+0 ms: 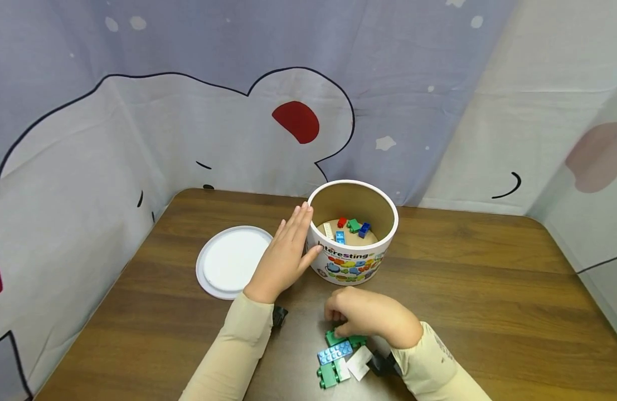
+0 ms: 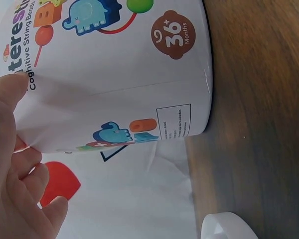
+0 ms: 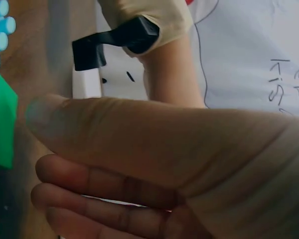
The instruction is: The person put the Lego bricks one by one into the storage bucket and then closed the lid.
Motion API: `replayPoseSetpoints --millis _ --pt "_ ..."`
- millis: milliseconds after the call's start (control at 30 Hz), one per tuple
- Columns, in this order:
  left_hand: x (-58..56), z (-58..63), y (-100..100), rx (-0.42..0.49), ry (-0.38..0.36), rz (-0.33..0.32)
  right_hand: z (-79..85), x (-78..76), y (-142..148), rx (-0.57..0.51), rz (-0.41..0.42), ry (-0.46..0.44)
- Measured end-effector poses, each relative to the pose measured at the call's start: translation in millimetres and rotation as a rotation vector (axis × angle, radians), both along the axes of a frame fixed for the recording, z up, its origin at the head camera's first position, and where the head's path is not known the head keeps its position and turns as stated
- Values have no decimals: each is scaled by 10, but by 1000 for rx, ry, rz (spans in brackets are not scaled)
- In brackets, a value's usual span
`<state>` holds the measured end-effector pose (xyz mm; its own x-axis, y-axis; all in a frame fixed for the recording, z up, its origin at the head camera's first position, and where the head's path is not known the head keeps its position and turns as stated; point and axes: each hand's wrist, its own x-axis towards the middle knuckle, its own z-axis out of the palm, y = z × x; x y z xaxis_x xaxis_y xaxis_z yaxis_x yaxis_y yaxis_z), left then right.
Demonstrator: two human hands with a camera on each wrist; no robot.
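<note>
My left hand [image 1: 282, 257] lies with straight fingers against the left side of a white round bucket [image 1: 352, 268] printed with coloured beads. In the left wrist view, the thumb touches the bucket's printed wall [image 2: 114, 74]. Below the bucket, my right hand [image 1: 375, 314] hovers over toy building bricks, thumb near a green brick [image 1: 333, 337]. The right wrist view shows loosely bent fingers with nothing visible between them; a green brick [image 3: 2, 122] is left of the thumb. A blue brick [image 1: 335, 352], another green brick [image 1: 328, 376] and a white brick [image 1: 359, 363] lie close together.
Inside the bucket lie several bricks, among them a red brick [image 1: 341, 223] and a dark blue brick [image 1: 364, 230]. A white round lid [image 1: 233, 259] rests on the wooden table [image 1: 484, 278], left of the bucket. A printed cloth [image 1: 198, 122] hangs behind the table.
</note>
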<state>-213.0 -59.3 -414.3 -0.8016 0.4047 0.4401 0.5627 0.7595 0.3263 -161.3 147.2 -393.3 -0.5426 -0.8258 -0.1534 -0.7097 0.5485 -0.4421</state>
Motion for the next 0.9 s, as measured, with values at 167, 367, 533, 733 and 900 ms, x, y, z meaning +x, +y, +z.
replayPoseSetpoints --millis 167,367,533,733,900 --pt "0 -14 6 3 4 -4 -52 16 -27 31 -4 -23" --pt "-8 -45 -8 7 19 -5 -103 20 -59 75 -12 -18" --pt "-12 -44 -29 3 7 2 -120 15 -71 81 -14 -12" --pt "-21 -25 -15 5 11 0 -116 12 -67 89 3 57" --pt "-19 -19 -4 8 18 -3 -134 7 -63 92 -9 64"
